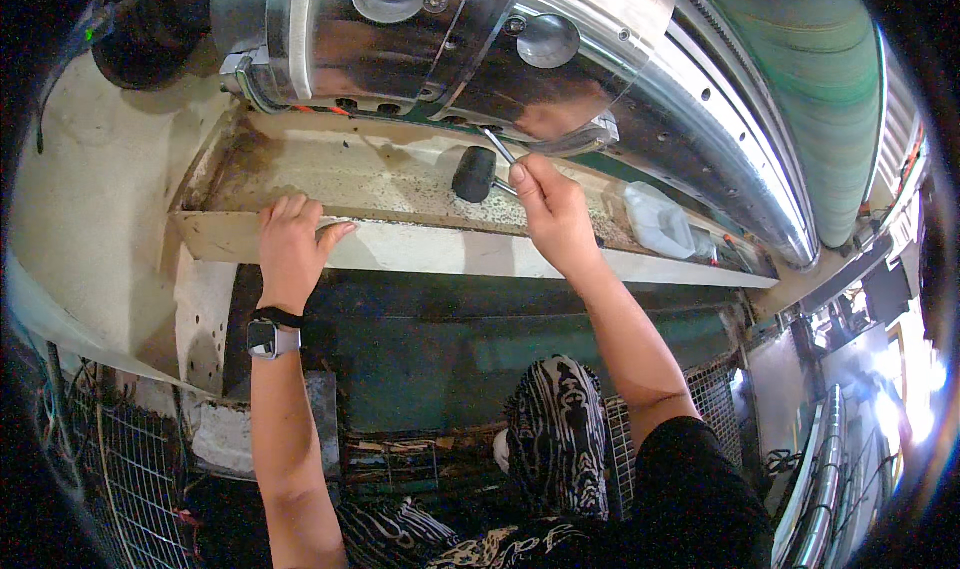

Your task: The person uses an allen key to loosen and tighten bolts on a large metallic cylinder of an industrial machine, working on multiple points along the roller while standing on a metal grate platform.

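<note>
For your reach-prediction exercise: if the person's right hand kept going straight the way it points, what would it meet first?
Probably the shiny metal machine housing: the right hand points up along the thin metal tool it grips, whose tip already reaches there. Depth is unclear.

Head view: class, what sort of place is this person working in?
Probably a factory floor beside a large machine: a polished metal drum, a grimy cream tray under it, and the right hand holding a metal tool.

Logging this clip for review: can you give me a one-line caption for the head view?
Right hand holds a thin metal rod up to the shiny machine drum, left hand braced on the tray edge.
</note>
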{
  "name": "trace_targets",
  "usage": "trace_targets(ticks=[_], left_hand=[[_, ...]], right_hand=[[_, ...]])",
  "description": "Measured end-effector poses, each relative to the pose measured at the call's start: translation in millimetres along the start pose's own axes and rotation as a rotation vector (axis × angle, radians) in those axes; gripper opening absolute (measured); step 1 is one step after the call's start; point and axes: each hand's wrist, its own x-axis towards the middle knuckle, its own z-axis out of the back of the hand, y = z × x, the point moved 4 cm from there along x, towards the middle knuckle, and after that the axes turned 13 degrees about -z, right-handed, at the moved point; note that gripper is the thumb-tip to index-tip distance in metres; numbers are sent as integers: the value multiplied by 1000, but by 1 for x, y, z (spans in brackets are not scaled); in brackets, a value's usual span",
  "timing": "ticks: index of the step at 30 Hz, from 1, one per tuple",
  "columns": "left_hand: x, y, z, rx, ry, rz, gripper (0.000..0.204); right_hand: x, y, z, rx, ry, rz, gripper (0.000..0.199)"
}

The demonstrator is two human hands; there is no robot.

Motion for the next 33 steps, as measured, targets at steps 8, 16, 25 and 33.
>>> trace_targets(ticks=[8,16,25,33], left_hand=[[2,0,-2,-5,0,35,37],[-4,-5,-1,102,-32,32,38],[1,1,-14,88,47,8,37],[-29,37,-51,-147,64,128,31]], right_hand=[[9,-17,-14,283,160,-112,31],[-1,-22,-45,939,555,-452,40],[6,-26,-40,632,428,-332,41],[-48,-34,-36,146,736,370,33]])
